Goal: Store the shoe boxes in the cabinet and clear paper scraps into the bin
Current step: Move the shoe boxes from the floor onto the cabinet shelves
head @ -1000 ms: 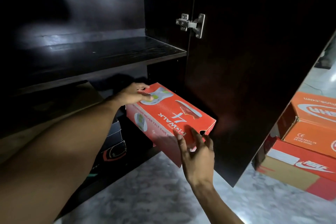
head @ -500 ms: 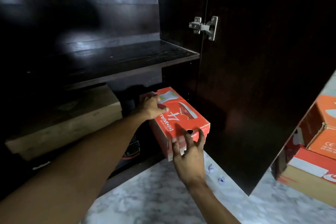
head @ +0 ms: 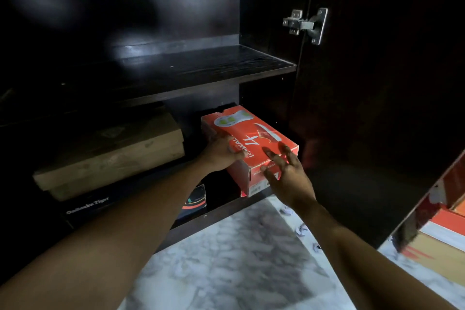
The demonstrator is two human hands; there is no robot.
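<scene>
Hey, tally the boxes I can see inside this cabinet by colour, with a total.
Red cardboard shoe box: 1
Tan cardboard box: 1
Black box marked Onitsuka Tiger: 1 (dark face with orange ring beside it may be another)
Total: 3

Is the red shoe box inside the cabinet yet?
Almost in: the red shoe box sits under the shelf, near end at the front of the cabinet floor, left hand and right hand on it.

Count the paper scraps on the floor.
3 scraps on the floor beside the right arm: one by the cabinet base, one further out, one tiny, blurred; the arm may hide more.
</scene>
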